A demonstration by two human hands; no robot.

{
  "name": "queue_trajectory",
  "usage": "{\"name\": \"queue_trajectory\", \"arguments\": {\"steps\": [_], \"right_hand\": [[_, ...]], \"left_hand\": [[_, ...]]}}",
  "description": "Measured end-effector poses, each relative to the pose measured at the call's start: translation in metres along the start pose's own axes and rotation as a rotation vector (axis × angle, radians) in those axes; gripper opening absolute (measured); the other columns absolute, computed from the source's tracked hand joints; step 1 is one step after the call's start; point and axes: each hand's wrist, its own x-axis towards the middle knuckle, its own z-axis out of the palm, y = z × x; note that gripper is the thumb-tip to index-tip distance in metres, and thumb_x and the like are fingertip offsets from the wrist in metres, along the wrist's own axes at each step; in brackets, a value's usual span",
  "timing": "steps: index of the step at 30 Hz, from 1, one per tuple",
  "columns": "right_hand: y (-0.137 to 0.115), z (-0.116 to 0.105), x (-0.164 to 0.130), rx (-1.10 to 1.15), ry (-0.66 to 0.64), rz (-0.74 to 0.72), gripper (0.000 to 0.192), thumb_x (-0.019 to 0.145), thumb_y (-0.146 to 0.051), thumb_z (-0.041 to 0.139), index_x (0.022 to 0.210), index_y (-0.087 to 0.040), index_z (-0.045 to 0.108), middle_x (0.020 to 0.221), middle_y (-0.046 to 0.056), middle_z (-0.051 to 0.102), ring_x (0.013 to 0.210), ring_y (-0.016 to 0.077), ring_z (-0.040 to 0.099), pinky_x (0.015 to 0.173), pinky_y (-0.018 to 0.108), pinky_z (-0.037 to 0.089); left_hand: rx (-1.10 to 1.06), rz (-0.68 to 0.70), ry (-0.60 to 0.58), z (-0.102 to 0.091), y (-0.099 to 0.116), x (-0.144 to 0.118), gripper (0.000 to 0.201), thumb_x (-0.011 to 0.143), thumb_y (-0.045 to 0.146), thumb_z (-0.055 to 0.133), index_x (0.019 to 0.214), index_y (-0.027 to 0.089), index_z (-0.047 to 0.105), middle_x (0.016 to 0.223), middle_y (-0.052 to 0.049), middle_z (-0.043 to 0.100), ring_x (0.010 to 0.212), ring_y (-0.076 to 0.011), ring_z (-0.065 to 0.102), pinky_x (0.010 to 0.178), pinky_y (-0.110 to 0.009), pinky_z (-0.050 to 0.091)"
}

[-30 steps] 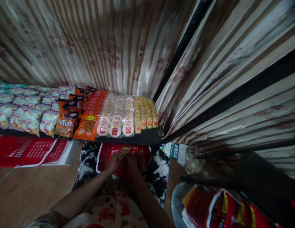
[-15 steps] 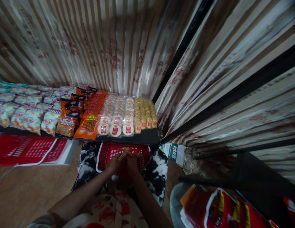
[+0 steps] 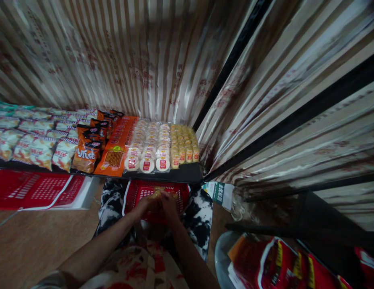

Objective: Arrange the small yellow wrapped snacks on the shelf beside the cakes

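Both hands meet over a red plastic basket (image 3: pixel 133 194) resting on the person's lap. My left hand (image 3: pixel 147 204) is closed around small yellow-wrapped snack packets (image 3: pixel 157 194), partly hidden by the fingers. Pressed close beside it, my right hand (image 3: pixel 169 205) has its fingers closed on the same packets; dim light and blur hide the exact grip. Rows of similar yellow packets (image 3: pixel 185 154) stand at the right end of the black shelf (image 3: pixel 180 175), just beyond the basket. To their left are clear-wrapped round white crackers (image 3: pixel 147 165).
An orange stick-snack bag (image 3: pixel 113 158), brown snack bags (image 3: pixel 86 157) and white bags (image 3: pixel 40 152) line the shelf leftward. Another red basket (image 3: pixel 51 188) lies at left. A grey tub (image 3: pixel 221 257) with red packages stands at lower right. Striped curtain (image 3: pixel 129 60) hangs behind; black bars cross at right.
My left hand has turned and shifted slightly towards the right hand, so less of the yellow packets shows. The shelf goods have not moved.
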Motion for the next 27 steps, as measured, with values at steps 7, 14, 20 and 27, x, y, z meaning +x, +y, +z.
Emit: {"name": "queue_trajectory", "arguments": {"steps": [7, 14, 20, 27], "right_hand": [[-0.005, -0.003, -0.003, 0.102, 0.037, 0.058, 0.028, 0.062, -0.028, 0.057, 0.086, -0.021, 0.07, 0.089, 0.004, 0.072, 0.085, 0.0225, 0.067, 0.082, 0.037, 0.052], [-0.004, -0.01, -0.008, 0.03, 0.113, 0.041, 0.028, 0.063, -0.032, 0.058, 0.088, -0.024, 0.068, 0.091, 0.002, 0.072, 0.087, 0.0206, 0.067, 0.083, 0.035, 0.052], [-0.006, -0.012, -0.01, -0.008, 0.099, 0.059, 0.031, 0.065, -0.035, 0.058, 0.091, -0.022, 0.068, 0.088, 0.004, 0.072, 0.087, 0.0218, 0.066, 0.083, 0.036, 0.051], [-0.011, -0.018, -0.016, -0.107, 0.132, 0.004, 0.036, 0.067, -0.037, 0.059, 0.097, -0.02, 0.066, 0.098, 0.006, 0.069, 0.092, 0.0219, 0.065, 0.086, 0.034, 0.049]], "left_hand": [[-0.128, -0.004, -0.035, 0.0, 0.0, -0.004, 0.035, 0.049, 0.039, 0.073, 0.073, 0.015, 0.064, 0.058, 0.001, 0.061, 0.051, -0.0105, 0.054, 0.052, -0.021, 0.038], [-0.211, 0.057, -0.151, -0.004, -0.013, 0.008, 0.05, 0.05, 0.038, 0.079, 0.092, 0.013, 0.068, 0.088, -0.008, 0.07, 0.077, -0.019, 0.065, 0.073, -0.028, 0.047], [-0.237, 0.113, -0.218, -0.007, -0.025, 0.022, 0.053, 0.052, 0.036, 0.08, 0.099, 0.014, 0.066, 0.094, -0.01, 0.07, 0.081, -0.0209, 0.066, 0.077, -0.031, 0.048], [-0.184, 0.144, -0.206, -0.005, -0.024, 0.023, 0.051, 0.05, 0.038, 0.081, 0.093, 0.015, 0.068, 0.095, -0.009, 0.07, 0.084, -0.0227, 0.065, 0.08, -0.033, 0.048]]}}
